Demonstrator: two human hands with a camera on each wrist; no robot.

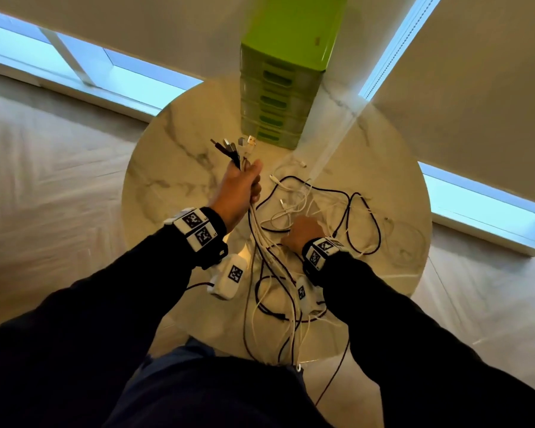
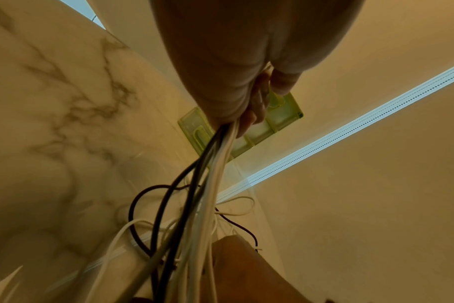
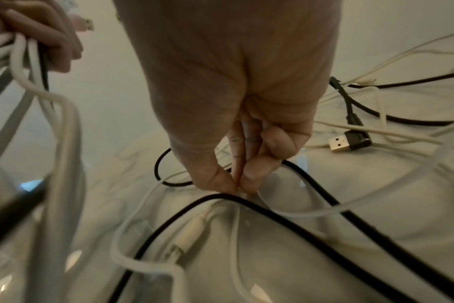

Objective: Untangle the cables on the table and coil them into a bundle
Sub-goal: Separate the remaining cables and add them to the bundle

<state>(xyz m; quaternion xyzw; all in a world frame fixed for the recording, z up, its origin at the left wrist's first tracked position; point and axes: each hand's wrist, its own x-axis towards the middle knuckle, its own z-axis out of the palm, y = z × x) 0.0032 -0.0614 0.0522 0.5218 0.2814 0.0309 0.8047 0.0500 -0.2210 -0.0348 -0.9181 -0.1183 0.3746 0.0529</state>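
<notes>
Left hand point(image 1: 240, 189) up at 11 o'clock over the desk point(image 1: 167, 168), fist clamped round a gathered bunch of cables point(image 1: 318, 217), plugs point(image 1: 233, 146) fanned out the top, presumably so every end starts level for coiling. The slack trails down toward 6 o'clock and off the desk edge. Right hand point(image 3: 236, 127) is low at centre, fingertips point(image 3: 252, 176) pinching a thin white strand where a black cable arches over it (the knot, I'd say). Loose loops sprawl toward 3 o'clock. Green drawers point(image 1: 275, 106) sit at 12, out of the tangle.
</notes>
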